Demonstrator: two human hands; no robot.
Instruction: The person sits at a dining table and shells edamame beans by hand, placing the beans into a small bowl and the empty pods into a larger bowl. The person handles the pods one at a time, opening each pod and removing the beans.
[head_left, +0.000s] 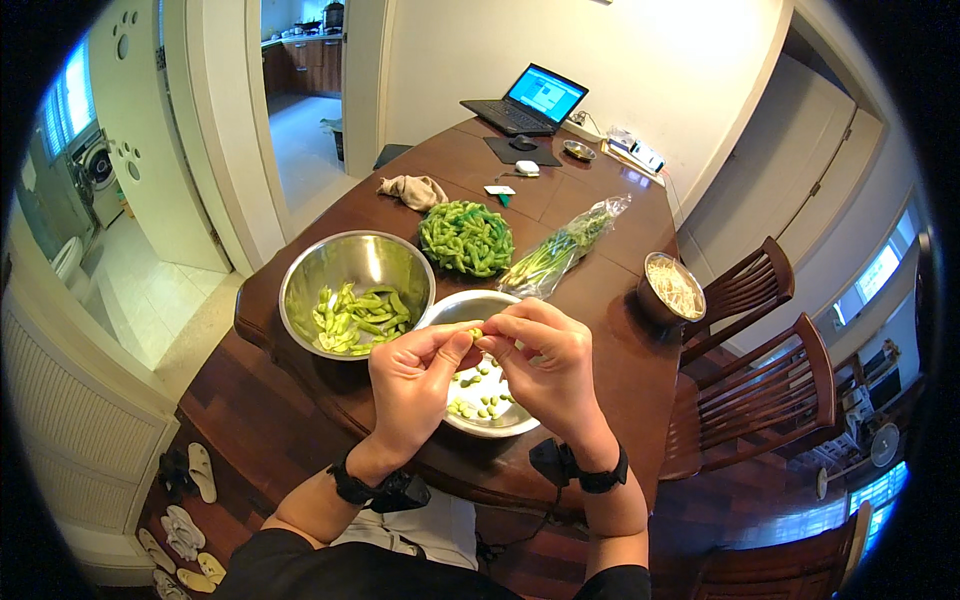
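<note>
Between the fingertips of my left hand (420, 375) and my right hand (547, 364) is a small green edamame pod (475, 334), mostly hidden by the fingers. Both hands pinch it above a metal bowl (491, 432), in which several shelled green beans (480, 405) lie scattered. To the left stands a larger stainless steel bowl (360, 251) with green pods (360, 319) in its bottom, some of which look split. Behind the bowls a heap of whole edamame pods (466, 238) sits in a green net bag.
A clear plastic bag of leafy green stalks (566, 247) lies behind the bowls. A bowl of pale bean sprouts (673, 289) stands near the right edge of the wooden table (600, 330). Further back are a beige cloth (412, 193) and a laptop (536, 101). Wooden chairs (772, 382) line the right side.
</note>
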